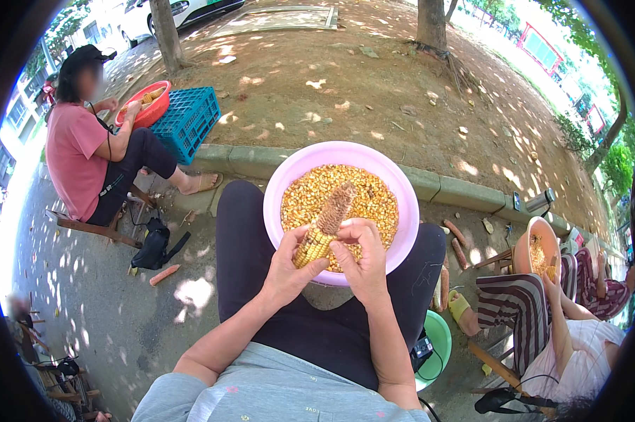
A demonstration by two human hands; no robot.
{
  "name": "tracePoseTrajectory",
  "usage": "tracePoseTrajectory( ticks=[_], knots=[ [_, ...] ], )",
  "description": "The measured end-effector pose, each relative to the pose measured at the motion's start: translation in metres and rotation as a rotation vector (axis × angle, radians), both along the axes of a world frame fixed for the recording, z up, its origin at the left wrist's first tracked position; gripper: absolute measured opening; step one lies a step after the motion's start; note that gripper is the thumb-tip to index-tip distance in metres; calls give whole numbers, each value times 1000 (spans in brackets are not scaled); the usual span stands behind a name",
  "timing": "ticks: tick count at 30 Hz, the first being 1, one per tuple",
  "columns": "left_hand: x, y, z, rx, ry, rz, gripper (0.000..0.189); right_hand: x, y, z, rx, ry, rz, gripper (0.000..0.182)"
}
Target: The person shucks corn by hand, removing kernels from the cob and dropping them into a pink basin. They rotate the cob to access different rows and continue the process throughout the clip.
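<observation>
Over a pink plastic basin (402,184) I hold a corn cob (317,232). Its upper part is bare and brownish; yellow kernels still cover the lower part. My left hand (291,264) grips the kernel-covered end. The fingers and thumb of my right hand (362,256) rest against the cob where kernels meet the bare part; whether they also carry its weight I cannot tell. Loose corn kernels (317,182) fill much of the basin, which stands between my knees. The cob and my hands hide some of the kernels.
At left, a person (80,142) works at a red basin (162,108) on a blue plastic crate (191,118). Another person (565,343) sits at right by an orange basin (523,253). A green basin (441,332) is beside my right leg. Bare cobs (457,253) and a concrete curb (460,195) lie nearby.
</observation>
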State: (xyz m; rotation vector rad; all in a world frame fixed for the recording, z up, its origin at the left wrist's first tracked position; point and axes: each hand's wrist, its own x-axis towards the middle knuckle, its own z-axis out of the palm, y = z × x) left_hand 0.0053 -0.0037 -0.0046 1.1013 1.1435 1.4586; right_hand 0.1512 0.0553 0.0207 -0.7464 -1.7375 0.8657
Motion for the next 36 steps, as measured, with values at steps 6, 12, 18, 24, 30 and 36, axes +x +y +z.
tracePoseTrajectory(
  ticks=[6, 12, 18, 24, 30, 36],
  knots=[
    [-2, 2, -16, 35, 112, 26, 58, 1, 0, -2, -27, -2, 1, 15],
    [-3, 1, -14, 36, 217, 42, 58, 5, 1, 0, -6, -45, 17, 11],
    [-3, 1, -17, 66, 273, 54, 57, 5, 3, -5, 0, -63, 5, 11],
    [-3, 0, -14, 100, 356, 38, 55, 5, 3, -7, 75, -121, -49, 13],
    [-5, 1, -16, 91, 357, 20, 57, 7, 4, -10, 15, -103, -13, 12],
    [-2, 1, -16, 92, 324, 94, 58, 7, 4, -11, -92, -39, 18, 14]
  ],
)
